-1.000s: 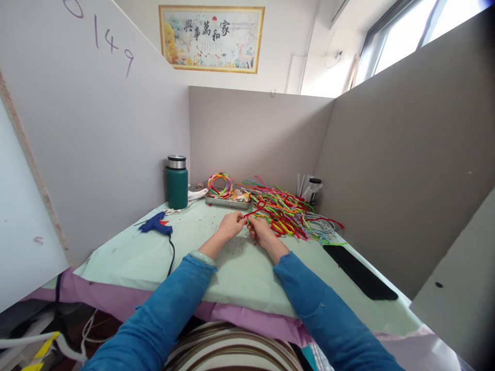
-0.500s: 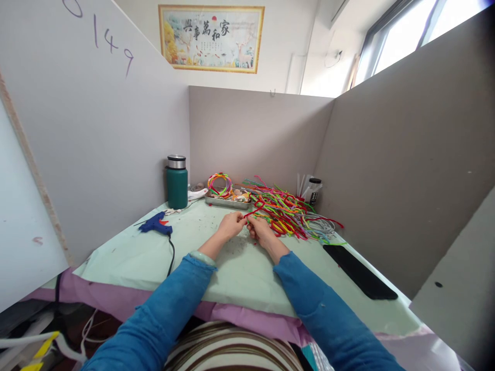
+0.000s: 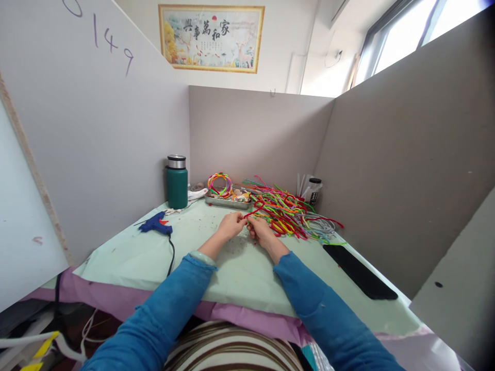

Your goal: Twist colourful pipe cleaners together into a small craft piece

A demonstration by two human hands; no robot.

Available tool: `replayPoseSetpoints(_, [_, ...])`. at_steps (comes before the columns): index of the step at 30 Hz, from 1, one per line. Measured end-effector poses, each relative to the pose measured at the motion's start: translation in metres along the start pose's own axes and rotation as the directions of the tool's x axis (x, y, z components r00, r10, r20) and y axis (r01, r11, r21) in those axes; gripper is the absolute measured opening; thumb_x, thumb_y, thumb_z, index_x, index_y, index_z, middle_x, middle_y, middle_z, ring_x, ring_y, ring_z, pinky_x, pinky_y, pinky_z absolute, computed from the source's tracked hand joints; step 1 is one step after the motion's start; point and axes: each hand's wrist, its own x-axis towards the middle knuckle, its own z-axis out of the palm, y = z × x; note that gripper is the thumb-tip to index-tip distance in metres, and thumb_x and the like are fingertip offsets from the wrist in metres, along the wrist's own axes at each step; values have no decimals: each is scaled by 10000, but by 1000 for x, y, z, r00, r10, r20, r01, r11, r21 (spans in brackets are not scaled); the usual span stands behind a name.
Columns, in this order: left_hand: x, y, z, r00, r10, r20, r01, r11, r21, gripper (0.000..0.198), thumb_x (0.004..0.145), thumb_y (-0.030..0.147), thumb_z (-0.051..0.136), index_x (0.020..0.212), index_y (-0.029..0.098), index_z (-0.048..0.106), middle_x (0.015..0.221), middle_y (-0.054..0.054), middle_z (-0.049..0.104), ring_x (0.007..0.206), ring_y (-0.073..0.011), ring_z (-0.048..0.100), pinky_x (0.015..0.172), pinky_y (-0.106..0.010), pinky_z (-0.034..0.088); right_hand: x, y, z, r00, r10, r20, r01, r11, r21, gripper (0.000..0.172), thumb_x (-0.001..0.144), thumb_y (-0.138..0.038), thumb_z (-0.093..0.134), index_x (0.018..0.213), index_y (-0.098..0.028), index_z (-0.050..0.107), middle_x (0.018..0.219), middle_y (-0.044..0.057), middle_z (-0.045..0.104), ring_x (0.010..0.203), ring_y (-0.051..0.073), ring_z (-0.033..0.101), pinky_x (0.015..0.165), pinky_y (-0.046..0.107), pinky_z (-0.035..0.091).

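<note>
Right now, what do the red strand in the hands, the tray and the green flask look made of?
The red strand: fuzzy, bendable, likely a chenille-covered wire; it holds its kinks.
The tray: bare metal, probably steel; dull grey sheen on the rim.
The green flask: matte painted body, shiny metal cap; probably steel.

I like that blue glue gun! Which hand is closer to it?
Left. The left hand, pinching a red pipe cleaner, sits to the right of the blue glue gun, not touching it. The right hand pinches the same pipe cleaner from the far side, farther away.
</note>
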Motion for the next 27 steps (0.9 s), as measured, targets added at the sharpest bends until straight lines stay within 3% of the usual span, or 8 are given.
replayPoseSetpoints(27, [-1,1,0,998,17,54,-20,998,68,287,814,345,461,826,141,663,677,-37,652,669,-141,551,598,-217,359,4,5,-1,1000,-28,-3,28,999,-47,161,767,-280,519,674,-191,423,468,-62,461,310,47,316,303,185,213])
